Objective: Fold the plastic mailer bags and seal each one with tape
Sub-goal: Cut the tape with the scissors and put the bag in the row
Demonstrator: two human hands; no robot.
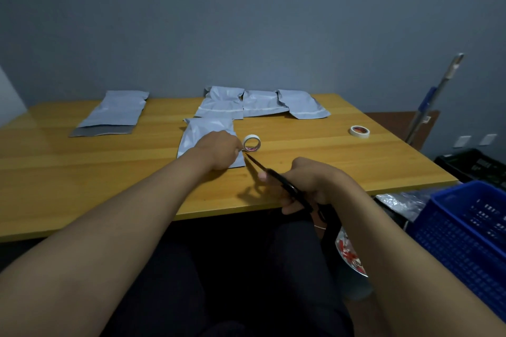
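A folded grey mailer bag [204,133] lies in the middle of the wooden table [109,172]. My left hand [219,149] rests on its right part, with the fingertips at a white tape roll [252,143] that stands on edge beside the bag; whether they pinch the tape's end I cannot tell. My right hand [306,185] grips black scissors [276,176], whose blade tips point at the tape roll next to my left fingers. Three folded bags [262,102] lie in a row at the back. An unfolded stack of bags [115,113] lies at the back left.
A second tape roll [359,131] lies flat on the table's right side. A blue plastic crate [465,230] stands right of the table, a black crate [471,164] behind it. A mop handle [435,98] leans against the wall at the right.
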